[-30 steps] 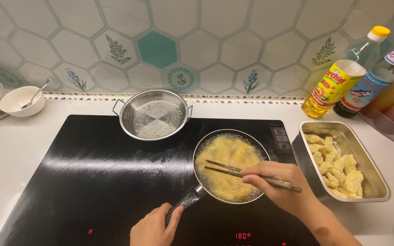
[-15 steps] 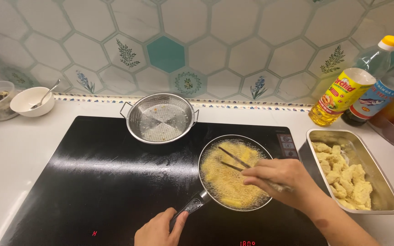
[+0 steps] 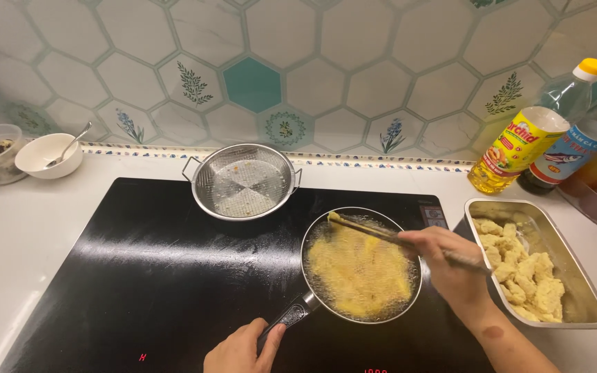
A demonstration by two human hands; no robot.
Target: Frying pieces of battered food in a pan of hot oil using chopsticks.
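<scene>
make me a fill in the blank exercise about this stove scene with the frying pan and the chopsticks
1. The right hand holds a pair of brown wooden ____ over the round frying pan of bubbling yellow oil.
2. The left hand grips the pan's dark ____.
3. The round metal mesh strainer sits on the black ____, behind the pan.
4. The rectangular metal tray of pale battered pieces lies to the ____ of the pan.

Missing words: chopsticks; handle; cooktop; right
</scene>
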